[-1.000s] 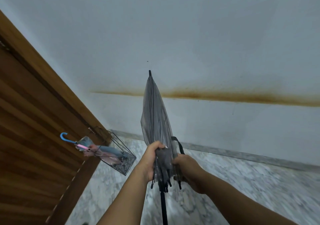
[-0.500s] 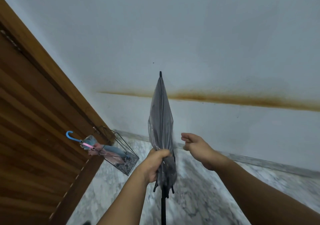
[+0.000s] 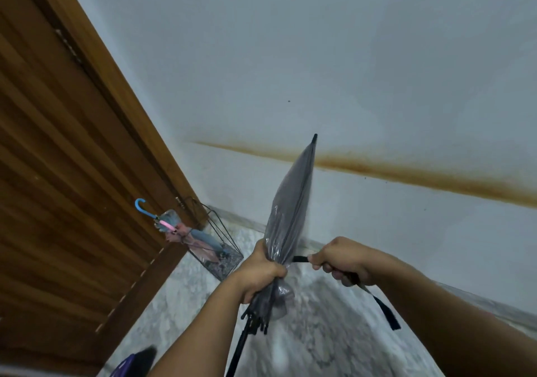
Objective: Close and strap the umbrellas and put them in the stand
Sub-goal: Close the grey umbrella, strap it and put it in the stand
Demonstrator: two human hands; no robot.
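Head view: at lower centre of the frame, the grey umbrella (image 3: 290, 211) is clenched at its gathered canopy by the left hand (image 3: 263, 272). The strap (image 3: 383, 310), not held half a second ago, is now pinched and drawn rightward by the right hand (image 3: 340, 260); strapping is judged underway. The stand (image 3: 216, 249), left of centre, already holds two umbrellas.

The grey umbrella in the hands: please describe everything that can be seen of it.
The grey umbrella is closed, its translucent plastic-looking canopy gathered, black tip pointing up toward the wall, black shaft running down. The left hand grips the bunched canopy above the black rib ends. The right hand pulls its black strap out sideways; the strap is not yet wrapped around.
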